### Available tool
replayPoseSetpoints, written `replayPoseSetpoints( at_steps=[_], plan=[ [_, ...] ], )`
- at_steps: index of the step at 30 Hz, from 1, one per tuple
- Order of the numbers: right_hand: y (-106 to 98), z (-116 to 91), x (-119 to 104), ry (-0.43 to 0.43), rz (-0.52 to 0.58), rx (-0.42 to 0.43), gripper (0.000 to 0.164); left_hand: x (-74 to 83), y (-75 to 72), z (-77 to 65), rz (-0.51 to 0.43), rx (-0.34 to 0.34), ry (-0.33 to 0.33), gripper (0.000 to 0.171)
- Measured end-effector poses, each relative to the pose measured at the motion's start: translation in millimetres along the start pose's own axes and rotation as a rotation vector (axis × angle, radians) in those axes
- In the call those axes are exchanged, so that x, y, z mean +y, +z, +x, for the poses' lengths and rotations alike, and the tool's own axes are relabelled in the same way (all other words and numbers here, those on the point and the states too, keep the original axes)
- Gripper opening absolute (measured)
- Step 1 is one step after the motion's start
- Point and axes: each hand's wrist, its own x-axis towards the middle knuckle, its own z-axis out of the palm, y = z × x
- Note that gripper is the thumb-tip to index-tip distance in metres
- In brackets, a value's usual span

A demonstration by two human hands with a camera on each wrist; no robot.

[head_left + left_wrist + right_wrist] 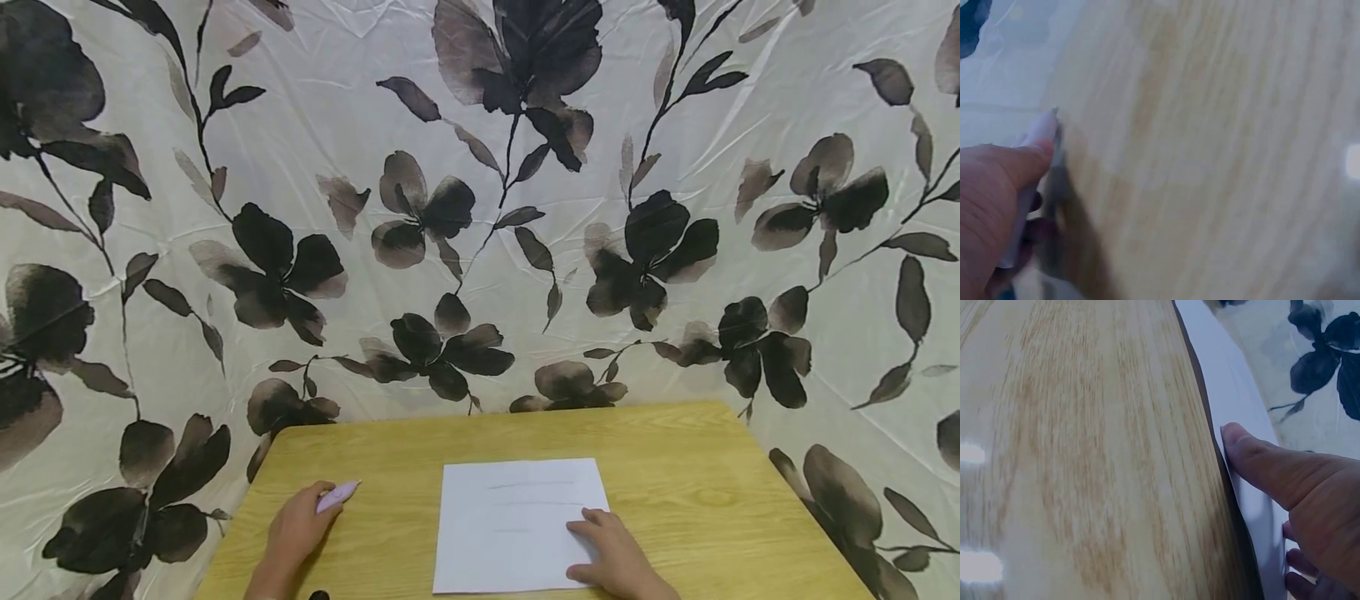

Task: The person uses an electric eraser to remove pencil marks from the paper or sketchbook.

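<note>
A white sheet of paper (480, 558) lies on the wooden table, with three faint horizontal lines across it. My right hand (611, 550) rests on its lower right part, fingers spread. In the right wrist view the thumb (1250, 450) lies at the edge of the paper (1210, 356), which bows slightly up from the tabletop. Left of the sheet, my left hand (298, 521) grips a lilac pen-shaped tool (337, 497) whose thin tip points away to the upper right. The left wrist view shows the thumb along the tool (1041, 128), its lower part partly hidden by the hand.
The yellow wood-grain table (712, 483) ends at a back edge in front of a hanging floral cloth (540, 292). A small dark round object (319, 595) shows at the bottom frame edge, near the left forearm.
</note>
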Motion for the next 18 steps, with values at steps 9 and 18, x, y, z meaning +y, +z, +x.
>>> replayPoseSetpoints(
  at_steps=[9,18],
  plan=[
    [1.0,-1.8,3.6,-0.008,0.013,0.014,0.065,9.7,-4.9,-2.4,-0.142,-0.033,-0.055,0.037],
    [4.7,-2.9,6.9,0.003,0.024,0.003,0.067,26.1,-10.9,-11.3,-0.200,0.011,-0.065,0.040]
  ],
)
